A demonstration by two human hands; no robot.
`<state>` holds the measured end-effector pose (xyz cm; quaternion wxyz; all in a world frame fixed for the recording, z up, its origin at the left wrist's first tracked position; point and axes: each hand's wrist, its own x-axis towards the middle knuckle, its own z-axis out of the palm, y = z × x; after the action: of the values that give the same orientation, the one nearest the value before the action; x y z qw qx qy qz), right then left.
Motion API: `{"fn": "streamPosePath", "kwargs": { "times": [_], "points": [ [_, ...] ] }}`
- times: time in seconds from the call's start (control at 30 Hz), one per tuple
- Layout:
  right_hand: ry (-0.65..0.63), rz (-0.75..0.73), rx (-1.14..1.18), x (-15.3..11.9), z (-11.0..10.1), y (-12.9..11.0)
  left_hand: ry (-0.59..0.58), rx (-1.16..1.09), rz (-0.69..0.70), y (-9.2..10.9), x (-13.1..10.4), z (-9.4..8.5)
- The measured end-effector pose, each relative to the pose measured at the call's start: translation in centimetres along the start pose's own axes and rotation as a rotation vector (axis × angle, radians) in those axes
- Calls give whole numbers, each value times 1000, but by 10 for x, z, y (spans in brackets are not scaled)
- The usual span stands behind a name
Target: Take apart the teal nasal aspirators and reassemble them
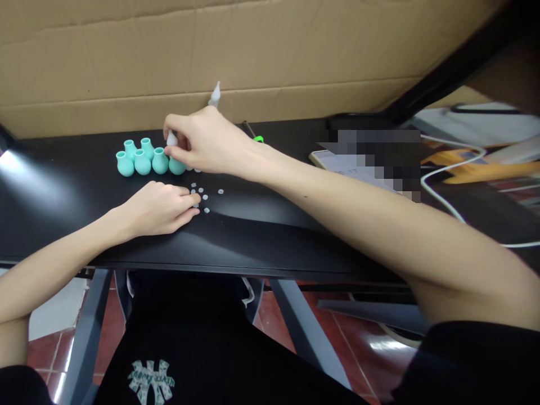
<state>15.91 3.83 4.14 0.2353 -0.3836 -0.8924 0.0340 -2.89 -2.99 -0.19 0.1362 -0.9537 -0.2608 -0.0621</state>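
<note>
My right hand [200, 138] pinches a white pointed nozzle tip [171, 138] between thumb and fingers. Directly under it is a teal rubber bulb [176, 166], partly covered by the hand; contact between tip and bulb cannot be made out. Several more open-necked teal bulbs [142, 163] stand upright to the left in two rows. Resting low on the table, my left hand [158, 208] has thumb and forefinger closed around a small translucent disc [196, 205]. Similar little discs [205, 197] lie scattered by its fingertips. Behind my right hand another white nozzle [216, 94] points up.
A cardboard sheet [270, 50] walls off the back of the black table [261, 242]. A thin tool with a green part [258, 139] lies behind my right wrist. On the right are a phone [350, 169], a white cable [442, 169] and a yellow-orange item [485, 170].
</note>
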Motion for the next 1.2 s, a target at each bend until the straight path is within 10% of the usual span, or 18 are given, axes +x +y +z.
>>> {"fn": "streamPosePath", "kwargs": {
  "times": [1.2],
  "points": [
    [-12, 60, 67, -3, -1, -5, -14, 4, 9, -2, 2, -1]
  ]
}}
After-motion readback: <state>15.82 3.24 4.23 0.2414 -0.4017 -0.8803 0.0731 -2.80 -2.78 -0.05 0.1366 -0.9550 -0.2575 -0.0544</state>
